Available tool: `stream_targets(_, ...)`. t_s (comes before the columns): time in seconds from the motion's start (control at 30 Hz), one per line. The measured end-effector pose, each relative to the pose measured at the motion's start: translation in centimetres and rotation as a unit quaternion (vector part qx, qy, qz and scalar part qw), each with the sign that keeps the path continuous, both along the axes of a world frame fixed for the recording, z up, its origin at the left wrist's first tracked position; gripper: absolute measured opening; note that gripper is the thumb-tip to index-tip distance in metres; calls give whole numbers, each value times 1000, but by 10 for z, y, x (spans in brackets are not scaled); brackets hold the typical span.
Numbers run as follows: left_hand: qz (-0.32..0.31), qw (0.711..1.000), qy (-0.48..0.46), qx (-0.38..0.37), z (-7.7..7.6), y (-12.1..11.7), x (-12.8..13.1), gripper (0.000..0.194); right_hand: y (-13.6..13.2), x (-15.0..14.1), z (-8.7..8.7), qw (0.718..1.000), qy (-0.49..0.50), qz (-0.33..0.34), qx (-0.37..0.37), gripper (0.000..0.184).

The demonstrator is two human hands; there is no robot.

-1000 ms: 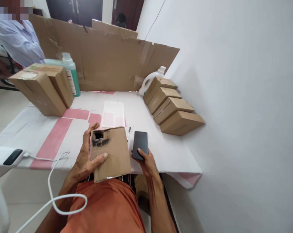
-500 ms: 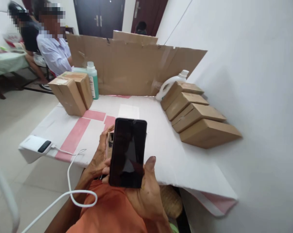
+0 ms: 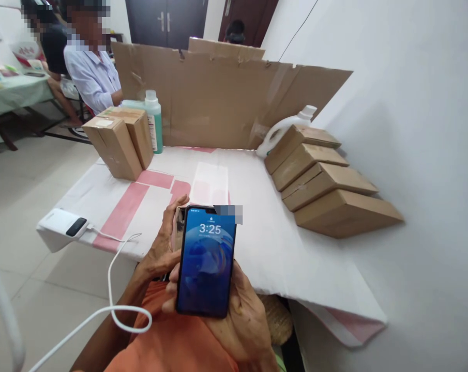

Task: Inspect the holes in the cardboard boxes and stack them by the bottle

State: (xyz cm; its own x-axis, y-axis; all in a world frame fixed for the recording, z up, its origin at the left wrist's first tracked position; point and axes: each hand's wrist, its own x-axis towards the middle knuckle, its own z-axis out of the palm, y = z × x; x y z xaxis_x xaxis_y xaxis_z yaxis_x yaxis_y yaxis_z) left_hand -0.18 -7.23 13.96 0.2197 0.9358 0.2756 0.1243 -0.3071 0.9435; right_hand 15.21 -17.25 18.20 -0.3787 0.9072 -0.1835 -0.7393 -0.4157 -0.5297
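My right hand (image 3: 249,310) is wrapped round a smartphone (image 3: 206,268), held upright in front of me. Its screen is lit and shows a blue lock screen with the time 3:25. Behind the phone, my left hand (image 3: 164,240) grips the left side of a small cardboard box (image 3: 179,235) at the table's near edge. Most of that box is hidden by the phone. Just beyond it a white sheet (image 3: 210,183) lies flat on the table.
On the white-and-pink covered table (image 3: 257,248), cardboard boxes (image 3: 119,147) and a green bottle (image 3: 154,124) stand left. Several boxes (image 3: 334,212) lean at right by a white jug (image 3: 284,126). A power bank (image 3: 61,223) trails a white cable (image 3: 110,279). A cardboard panel (image 3: 214,98) stands behind; a person (image 3: 92,77) sits beyond.
The phone's screen has gone from dark to lit. My right thumb has moved down along the phone's right edge, and the phone sits slightly lower in view.
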Motion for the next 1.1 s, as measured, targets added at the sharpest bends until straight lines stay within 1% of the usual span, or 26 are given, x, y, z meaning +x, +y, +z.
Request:
stream_targets(0.07,-16,1000,-13,7,1,1,-2,91,0,4,0,1000,9,-18,-13,57)
stream_targets(0.17,-45,999,-19,11,5,1,-6,98,4,23,3,998,-14,-50,-22,64)
stream_targets(0.2,-47,999,-23,9,6,2,-6,97,7,32,4,997,-33,-72,-26,65)
stream_targets(0.27,-41,999,-28,2,7,4,-7,95,13,56,0,984,-85,-155,-34,62)
stream_targets(0.3,-36,999,-28,-2,7,5,-7,94,16,69,-5,970,-117,-208,-39,60)
stream_targets(0.37,-29,999,-28,-8,7,8,-6,94,24,98,-24,927,-188,-319,-58,58)
stream_targets(0.43,-23,999,-30,-13,8,10,-5,94,33,125,-53,872,-274,-398,-77,58)
stream_targets(0.47,-21,999,-33,-16,9,12,-4,94,37,137,-69,844,-330,-414,-82,59)
stream_targets(0.53,-17,999,-34,-22,10,14,-4,94,47,154,-101,790,-459,-397,-80,61)
stream_targets(0.6,-15,999,-32,-26,11,18,-4,94,57,163,-129,748,-548,-367,-74,62)
stream_targets(0.63,-15,999,-31,-27,10,19,-4,94,62,165,-139,734,-573,-359,-73,61)
stream_targets(0.7,-14,999,-26,-28,9,23,-6,94,73,166,-154,718,-599,-348,-69,56)
stream_targets(0.77,-11,999,-24,-28,7,27,-7,94,85,165,-160,697,-632,-333,-61,49)
stream_targets(0.83,-9,999,-27,-31,6,30,-7,95,97,164,-161,673,-668,-313,-53,40)
stream_targets(0.97,-5,998,-46,-49,9,32,-4,94,127,159,-156,634,-729,-256,-37,32)
stream_targets(1.1,16,996,-64,-68,14,34,-3,92,150,145,-151,599,-774,-202,-34,24)
